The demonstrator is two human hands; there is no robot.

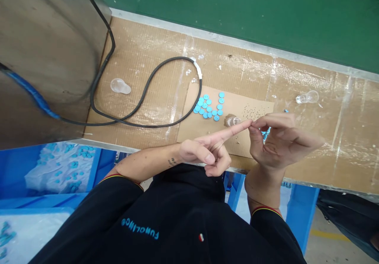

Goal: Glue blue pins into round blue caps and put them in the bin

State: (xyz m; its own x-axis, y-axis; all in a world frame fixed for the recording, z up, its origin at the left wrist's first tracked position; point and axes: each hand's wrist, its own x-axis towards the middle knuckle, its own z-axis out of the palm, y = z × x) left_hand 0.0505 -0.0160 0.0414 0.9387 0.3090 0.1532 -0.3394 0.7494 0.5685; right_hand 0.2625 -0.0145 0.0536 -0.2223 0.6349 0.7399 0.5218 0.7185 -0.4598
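Observation:
My left hand (pixel 209 153) points its index finger to the right, while the thumb and remaining fingers are loosely bent; nothing shows in it. At that fingertip, the thumb and index finger of my right hand (pixel 275 139) are pinched together. Whatever small thing sits in the pinch, if any, is too small to make out. Just behind the left index finger stands a small clear cup (pixel 232 121) on a cardboard sheet (pixel 229 92). Flat blue discs with small holes (pixel 209 109) lie to its left, and tiny dark bits (pixel 256 110) are scattered to its right. More blue pieces (pixel 265 132) are partly hidden behind my right hand.
A black cable (pixel 148 82) loops over the cardboard-covered bench (pixel 154 38) on the left. Clear bulb-shaped plastic pieces lie at the left (pixel 120 86) and right (pixel 308 97). Blue bins (pixel 97 169) with blue parts stand below the bench edge. A metal housing (pixel 50 38) rises at left.

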